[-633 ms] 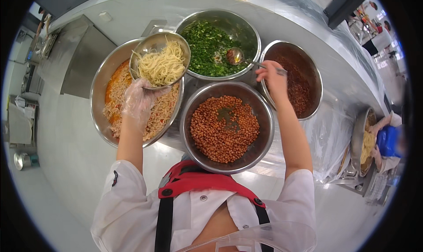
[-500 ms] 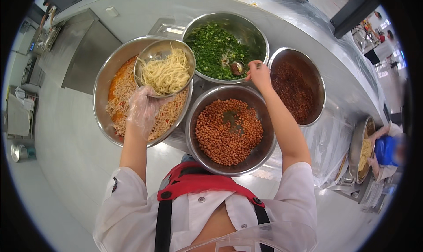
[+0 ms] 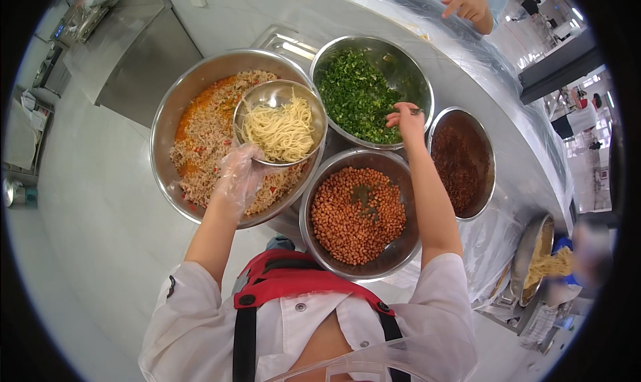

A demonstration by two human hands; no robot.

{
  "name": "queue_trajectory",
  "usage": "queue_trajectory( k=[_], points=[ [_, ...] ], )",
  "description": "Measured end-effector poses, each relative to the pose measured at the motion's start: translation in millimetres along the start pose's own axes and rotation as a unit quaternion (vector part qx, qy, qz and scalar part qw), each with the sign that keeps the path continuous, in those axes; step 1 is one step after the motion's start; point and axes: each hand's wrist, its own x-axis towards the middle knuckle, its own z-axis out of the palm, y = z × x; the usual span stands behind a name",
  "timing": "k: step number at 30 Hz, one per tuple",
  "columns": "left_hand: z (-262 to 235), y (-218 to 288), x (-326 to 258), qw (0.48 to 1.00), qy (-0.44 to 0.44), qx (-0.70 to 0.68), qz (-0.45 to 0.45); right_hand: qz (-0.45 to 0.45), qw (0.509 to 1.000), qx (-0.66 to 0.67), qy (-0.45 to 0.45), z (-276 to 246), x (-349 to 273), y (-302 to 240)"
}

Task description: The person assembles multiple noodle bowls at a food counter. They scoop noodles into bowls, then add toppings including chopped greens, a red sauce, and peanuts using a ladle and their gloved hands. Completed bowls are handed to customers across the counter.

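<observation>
My left hand [image 3: 242, 175], in a clear plastic glove, is closed on the rim of a small steel bowl [image 3: 251, 98] of pale noodles [image 3: 279, 128]. That bowl is held over a large steel bowl [image 3: 162, 118] of crumbly minced filling [image 3: 200, 145] with orange oil and red bits. At the near right side of a bowl [image 3: 417, 65] of chopped greens [image 3: 354, 92], my bare right hand [image 3: 404, 120] grips a spoon [image 3: 415, 111] by its handle. The spoon's head is hidden among the greens and behind my fingers.
Nearest me stands a steel bowl [image 3: 394, 262] of brown beans [image 3: 357, 215]. A bowl of dark red sauce [image 3: 461, 162] is beyond my right forearm. Across the plastic-covered counter [image 3: 467, 68] is another person's hand [image 3: 467, 7]. Someone at far right handles noodles [image 3: 551, 265].
The spoon's head, visible earlier, has gone down into the greens, and my right hand has turned. The view has shifted slightly. At far right, the other person's noodles have been lifted.
</observation>
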Motion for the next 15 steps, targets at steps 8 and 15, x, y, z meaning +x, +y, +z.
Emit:
queue_trajectory(
  k=[8,15],
  points=[
    [22,-24,22,0.996,-0.046,-0.051,-0.061,-0.134,0.99,0.037,-0.023,-9,-112,-90],
    [33,-39,13,0.992,-0.089,-0.051,-0.068,-0.554,0.696,-0.435,-0.137,-5,-203,-61]
  ],
)
